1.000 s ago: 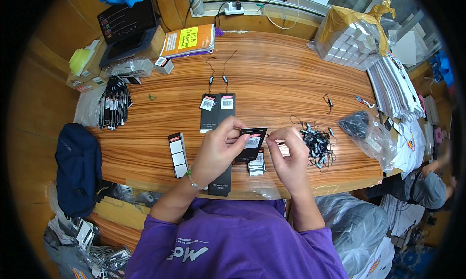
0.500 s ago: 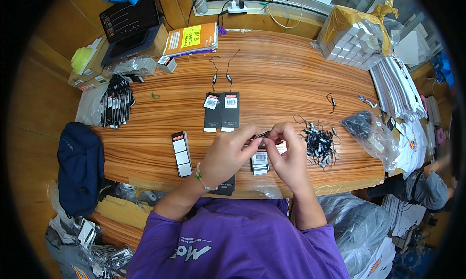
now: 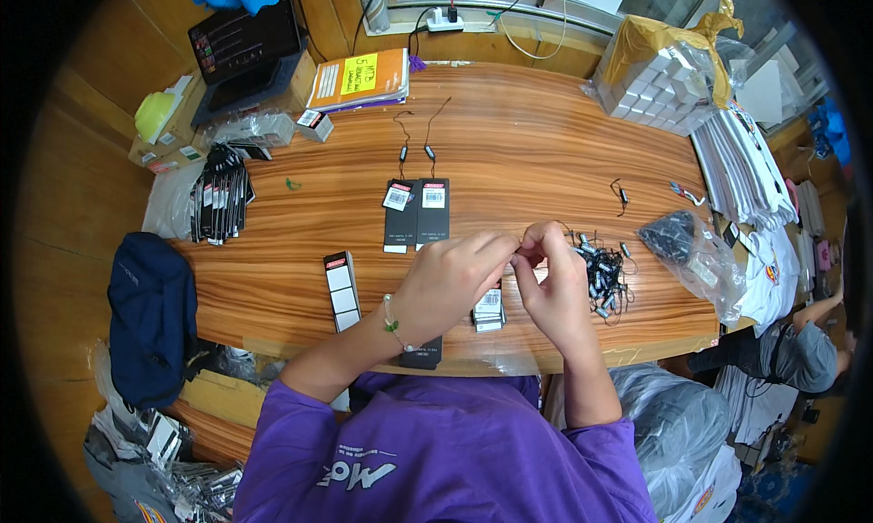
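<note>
My left hand (image 3: 462,276) and my right hand (image 3: 551,282) meet fingertip to fingertip above the table's near part, both pinched. What lies between the fingers is hidden. Below them is a small stack of tags with barcode labels (image 3: 488,310), partly covered. A stack of black hang tags (image 3: 422,353) sits at the near edge under my left wrist. Beyond my left hand two black hang tags (image 3: 435,225) lie side by side, their cords stretched away from me. Right of my right hand is a pile of black tag cords with small grey clasps (image 3: 601,276).
A strip of white-panelled tags (image 3: 342,291) lies left of my forearm. Bundled black tags (image 3: 221,198), a laptop (image 3: 244,59) and an orange notebook (image 3: 359,79) line the left side. A clear bag (image 3: 705,266) and a box of small white cartons (image 3: 657,91) stand right. Another person's sleeve (image 3: 807,355) shows far right.
Both hands have shifted slightly, the left one reaching further right. The dark edge seen between the fingers earlier is now out of sight.
</note>
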{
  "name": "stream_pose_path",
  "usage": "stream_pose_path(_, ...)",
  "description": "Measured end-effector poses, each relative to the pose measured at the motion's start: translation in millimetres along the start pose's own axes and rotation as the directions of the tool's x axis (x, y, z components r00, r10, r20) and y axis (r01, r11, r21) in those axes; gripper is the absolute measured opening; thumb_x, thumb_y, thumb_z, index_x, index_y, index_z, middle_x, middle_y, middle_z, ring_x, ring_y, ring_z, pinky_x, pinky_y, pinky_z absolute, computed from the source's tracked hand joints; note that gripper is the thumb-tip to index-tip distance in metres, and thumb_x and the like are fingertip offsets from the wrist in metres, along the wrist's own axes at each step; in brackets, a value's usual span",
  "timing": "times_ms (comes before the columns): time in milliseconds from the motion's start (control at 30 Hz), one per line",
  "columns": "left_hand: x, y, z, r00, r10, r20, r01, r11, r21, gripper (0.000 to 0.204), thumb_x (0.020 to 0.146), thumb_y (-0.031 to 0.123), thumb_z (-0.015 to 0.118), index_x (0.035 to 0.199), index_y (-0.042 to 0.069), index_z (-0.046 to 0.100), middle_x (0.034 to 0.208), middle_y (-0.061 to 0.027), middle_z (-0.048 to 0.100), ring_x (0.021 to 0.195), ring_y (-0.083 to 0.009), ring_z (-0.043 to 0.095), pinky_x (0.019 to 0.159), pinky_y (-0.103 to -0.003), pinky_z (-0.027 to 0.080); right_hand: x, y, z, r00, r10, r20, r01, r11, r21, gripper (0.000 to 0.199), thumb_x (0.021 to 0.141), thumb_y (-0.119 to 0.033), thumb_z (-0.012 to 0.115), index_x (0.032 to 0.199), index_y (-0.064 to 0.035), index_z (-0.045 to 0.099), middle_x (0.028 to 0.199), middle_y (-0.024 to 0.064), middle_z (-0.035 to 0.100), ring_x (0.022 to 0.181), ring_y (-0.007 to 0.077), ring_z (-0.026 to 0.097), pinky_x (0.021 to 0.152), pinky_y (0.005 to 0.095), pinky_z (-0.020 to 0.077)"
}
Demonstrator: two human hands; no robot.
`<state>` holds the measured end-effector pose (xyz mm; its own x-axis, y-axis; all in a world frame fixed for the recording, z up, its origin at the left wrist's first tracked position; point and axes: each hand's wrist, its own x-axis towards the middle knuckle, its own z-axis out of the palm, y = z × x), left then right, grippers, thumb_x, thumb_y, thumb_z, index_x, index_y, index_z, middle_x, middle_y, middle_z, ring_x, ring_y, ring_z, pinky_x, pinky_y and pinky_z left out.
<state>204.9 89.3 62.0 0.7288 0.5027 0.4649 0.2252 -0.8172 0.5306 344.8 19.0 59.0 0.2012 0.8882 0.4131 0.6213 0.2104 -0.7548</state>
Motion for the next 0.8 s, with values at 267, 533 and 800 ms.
stream_pose_path(267, -1, -9, 16, 0.991, -0.013, 0.131, 0.0, 0.995, 0.095, 0.013, 0.081, 0.012, 0.06, 0.091, 0.004, 0.058, 0.08, -0.0087, 0.062, 0.066, -0.0254, 0.062, 0.053, -0.034, 0.049, -3, 35, 5, 0.961, 0.268, 0.063, -0.269, 0.87, 0.413, 0.024, 0.074, 0.011, 0.059, 0.087, -0.0032, 0.045, 0.07, 0.0036, 0.053, 0.066, 0.0071, 0.051, 0.056, 0.0224, 0.0397)
stream_pose_path(533, 13, -14, 10, 0.972, -0.234, 0.015, 0.227, 0.925, -0.305, 0.016, 0.084, 0.018, 0.059, 0.093, 0.005, 0.064, 0.074, -0.0111, 0.062, 0.065, -0.0237, 0.062, 0.056, -0.033, 0.047, 7, 40, -8, 0.989, 0.148, -0.018, -0.145, 0.984, 0.105, 0.025, 0.071, -0.004, 0.073, 0.091, -0.0004, 0.059, 0.074, 0.0044, 0.058, 0.068, 0.0111, 0.055, 0.062, 0.0234, 0.0425)
stream_pose_path(800, 15, -21, 11, 0.958, -0.28, 0.057, 0.273, 0.842, -0.466, 0.016, 0.083, 0.014, 0.06, 0.093, 0.003, 0.065, 0.078, -0.0126, 0.064, 0.063, -0.0223, 0.061, 0.057, -0.03, 0.046, 7, 36, -6, 0.95, 0.288, 0.116, -0.311, 0.897, 0.314, 0.016, 0.076, -0.009, 0.07, 0.085, 0.0018, 0.065, 0.076, 0.0061, 0.065, 0.069, 0.0104, 0.058, 0.064, 0.023, 0.0459)
